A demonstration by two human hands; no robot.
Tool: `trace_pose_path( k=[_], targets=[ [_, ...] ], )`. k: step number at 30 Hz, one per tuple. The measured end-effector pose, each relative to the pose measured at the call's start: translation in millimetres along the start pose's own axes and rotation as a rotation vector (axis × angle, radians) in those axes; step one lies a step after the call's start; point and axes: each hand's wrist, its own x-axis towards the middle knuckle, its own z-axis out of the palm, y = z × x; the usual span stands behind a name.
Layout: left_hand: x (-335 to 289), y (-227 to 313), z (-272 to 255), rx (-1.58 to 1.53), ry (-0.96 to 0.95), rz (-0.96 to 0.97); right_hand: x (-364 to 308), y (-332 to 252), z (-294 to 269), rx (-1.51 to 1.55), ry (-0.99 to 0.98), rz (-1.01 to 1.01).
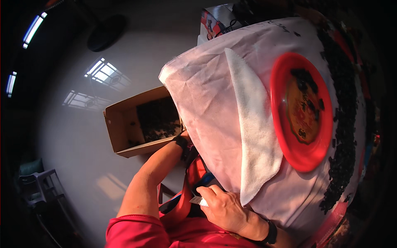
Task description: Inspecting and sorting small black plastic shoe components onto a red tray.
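My right hand (225, 208) is closed by the table's near edge, fingers pinching a small flat whitish piece (200, 201) whose kind I cannot make out. My left arm stretches forward past the table's left edge, beside an open cardboard box (120, 144). Only the back edge of my left hand (186, 135) shows; its fingers are hidden behind the cloth-covered edge. Inside the box lie many small black pieces (159, 120). On the table a folded white towel (250, 124) lies left of a red oval plate (285, 136), which carries several dark pieces (305, 78).
A pale pinkish cloth (202, 91) covers the table. A long band of small black pieces (345, 107) runs along its right side. A printed carton (219, 22) stands beyond the far edge. A plastic chair (39, 186) and a round dark base (107, 33) stand on the floor at left.
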Motion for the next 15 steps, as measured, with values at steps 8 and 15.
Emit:
trace_pose_path(
  k=[8,15],
  targets=[
    [-2.9,-8.7,6.6,-0.009,0.084,0.004,-0.6,-0.2,0.3,0.0,-0.01,-0.014],
    [-7.9,-3.5,-8.3,-0.004,0.146,0.003,0.1,-1.8,0.0,-0.024,-0.023,0.014]
  ],
)
